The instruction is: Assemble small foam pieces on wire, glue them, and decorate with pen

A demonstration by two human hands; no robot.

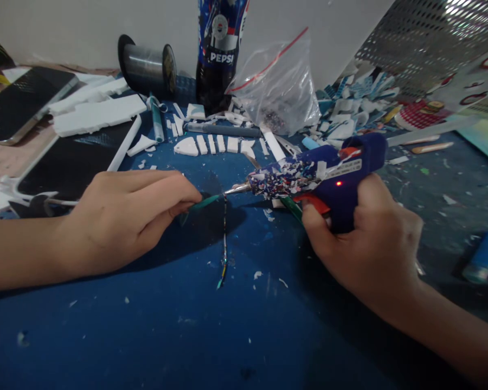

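My left hand (pixel 134 216) is closed in a pinch on a thin teal strip (pixel 205 202) that tapers to the right. My right hand (pixel 370 244) grips a dark blue hot glue gun (pixel 337 173), with fingers at its orange trigger (pixel 315 204) and a small red light lit on its side. Bits of coloured scrap coat the gun's front. Its metal nozzle (pixel 238 188) meets the strip's tip, or lies just beside it; I cannot tell which. From there a thin, speckled dark strand (pixel 225 233) runs down toward the blue table.
Behind the hands lies a row of white foam pieces (pixel 211 144) shaped like a fish skeleton. Farther back stand a spool (pixel 146 65), a Pepsi bottle (pixel 217 54) and a clear zip bag (pixel 280 89). Phones (pixel 28 103) lie left; scraps (pixel 350 108) and a blue cylinder (pixel 486 254) right.
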